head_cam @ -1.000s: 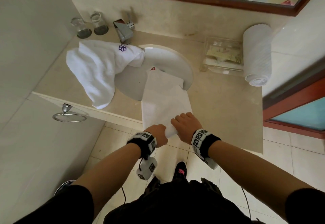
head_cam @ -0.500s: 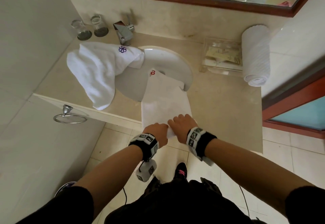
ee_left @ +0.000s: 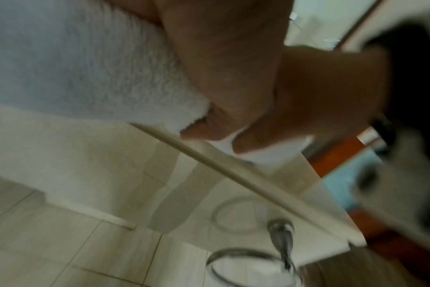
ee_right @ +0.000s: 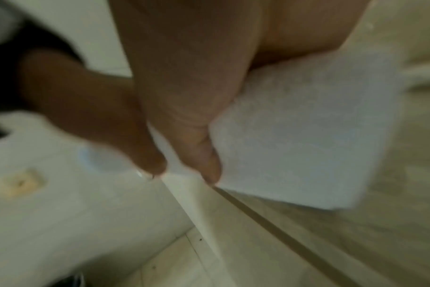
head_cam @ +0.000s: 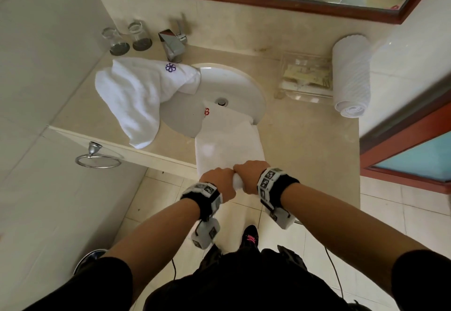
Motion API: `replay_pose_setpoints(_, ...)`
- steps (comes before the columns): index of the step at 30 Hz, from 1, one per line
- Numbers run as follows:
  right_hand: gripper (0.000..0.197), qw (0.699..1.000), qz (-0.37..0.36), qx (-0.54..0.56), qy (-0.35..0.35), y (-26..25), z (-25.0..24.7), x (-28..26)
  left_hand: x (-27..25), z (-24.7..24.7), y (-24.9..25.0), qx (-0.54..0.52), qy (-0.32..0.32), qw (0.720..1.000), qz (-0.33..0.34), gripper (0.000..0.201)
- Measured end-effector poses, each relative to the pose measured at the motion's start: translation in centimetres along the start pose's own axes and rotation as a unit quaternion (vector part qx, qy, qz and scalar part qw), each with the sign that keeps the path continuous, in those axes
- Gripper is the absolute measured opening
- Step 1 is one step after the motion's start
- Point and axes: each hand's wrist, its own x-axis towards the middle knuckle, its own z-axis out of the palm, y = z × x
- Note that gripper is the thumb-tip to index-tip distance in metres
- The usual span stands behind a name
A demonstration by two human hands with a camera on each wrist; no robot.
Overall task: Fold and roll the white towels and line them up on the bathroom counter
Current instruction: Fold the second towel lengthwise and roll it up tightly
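Observation:
A folded white towel (head_cam: 227, 140) with a red logo lies lengthwise from the sink basin to the counter's front edge. Its near end is curled into a small roll, and both hands grip that roll side by side: my left hand (head_cam: 218, 182) and my right hand (head_cam: 250, 175). In the blurred left wrist view the fingers curl round the towel (ee_left: 86, 68); the right wrist view shows my thumb pressed on the towel (ee_right: 307, 136). A loose white towel (head_cam: 136, 96) with a purple logo lies left of the sink. A finished rolled towel (head_cam: 351, 74) stands at the right wall.
The beige counter (head_cam: 305, 145) holds a round sink (head_cam: 234, 84), a chrome faucet (head_cam: 173, 44), two glasses (head_cam: 129, 37) at the back left and a clear tray (head_cam: 305, 76) of toiletries. A towel ring (head_cam: 97, 159) hangs below the left edge. A mirror runs along the back.
Both hands have turned the towel's near end over into a small roll at the counter's front edge. The towel's far end has slid a little toward me.

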Motion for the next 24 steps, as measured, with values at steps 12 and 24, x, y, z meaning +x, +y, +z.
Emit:
replay_pose_setpoints(12, 0.017, 0.994, 0.044, 0.085, -0.055, 0.6, -1.2, 0.2, -0.1, -0.8, 0.9, 0.074, 0.086, 0.993, 0.03, 0.022)
replay_pose_setpoints(24, 0.027, 0.999, 0.049, 0.007, -0.017, 0.1, -0.5, 0.0, 0.5, -0.9, -0.5, 0.072, 0.019, 0.996, 0.053, 0.05)
